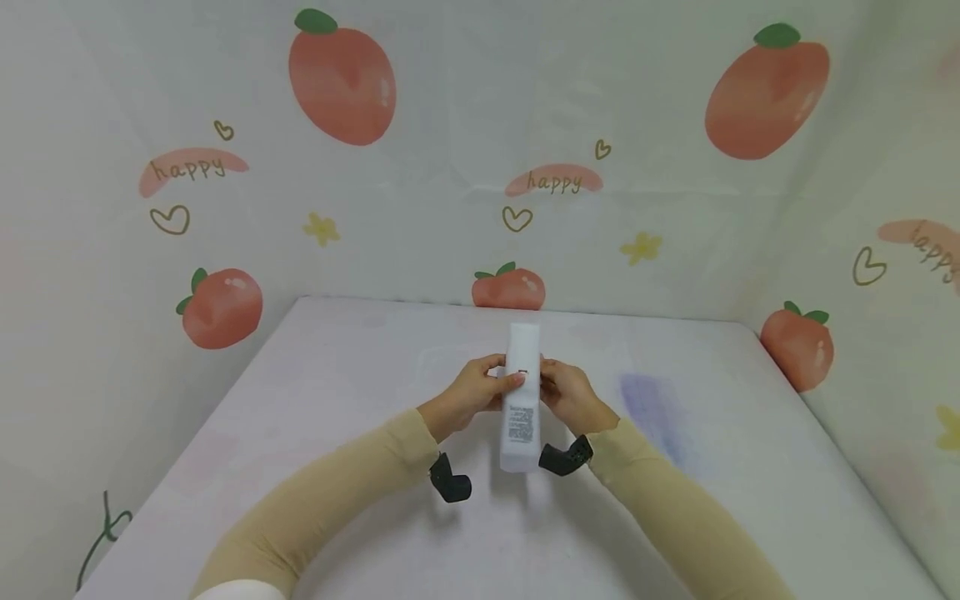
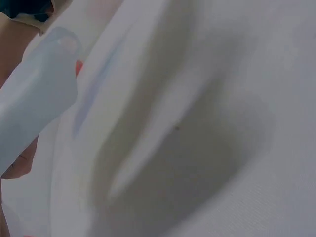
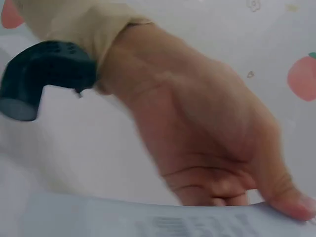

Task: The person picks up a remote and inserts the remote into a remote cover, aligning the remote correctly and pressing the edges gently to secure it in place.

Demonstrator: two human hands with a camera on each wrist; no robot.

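Between both hands, a long white package with square-looking sides stands lengthwise, its printed face toward the head camera. Small dark text fills the lower part of that face, with a small reddish mark higher up. My left hand grips the left side, its thumb lying across the front. Curled fingers of my right hand hold the right edge, partly hidden behind the package. In the left wrist view, the pale, smooth end of the package shows. The right wrist view catches my left hand with its thumb on the printed side.
A pale cloth-covered table lies below, with a purple smudge to the right. Black wrist cameras hang close to the package. Behind stands a fruit-patterned curtain. A green cord-like line shows at lower left.
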